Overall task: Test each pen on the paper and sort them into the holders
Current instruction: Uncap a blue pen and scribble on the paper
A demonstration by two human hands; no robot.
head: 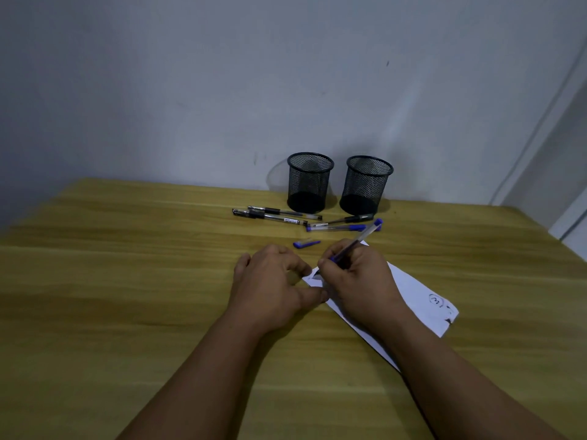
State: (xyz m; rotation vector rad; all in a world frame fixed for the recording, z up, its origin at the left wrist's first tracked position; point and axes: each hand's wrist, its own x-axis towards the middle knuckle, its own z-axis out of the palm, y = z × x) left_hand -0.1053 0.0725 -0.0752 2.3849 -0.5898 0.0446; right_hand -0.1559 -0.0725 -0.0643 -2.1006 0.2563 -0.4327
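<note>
My right hand [355, 277] grips a blue pen [365, 236] with its tip down on the white paper [416, 290]. My left hand [270, 281] rests on the table, its fingertips pressing the paper's left edge. A loose blue cap [306, 243] lies just beyond my hands. Farther back lie two black pens [276, 214] on the left, then another black pen [346, 220] and a blue pen [336, 228] on the right. Two black mesh holders stand by the wall, the left holder [309, 182] and the right holder [367, 185]; both look empty.
The wooden table [127, 281] runs up to a grey wall at the back. Its right edge [568, 246] lies close to a white door frame. The paper carries a small circled mark near its right end.
</note>
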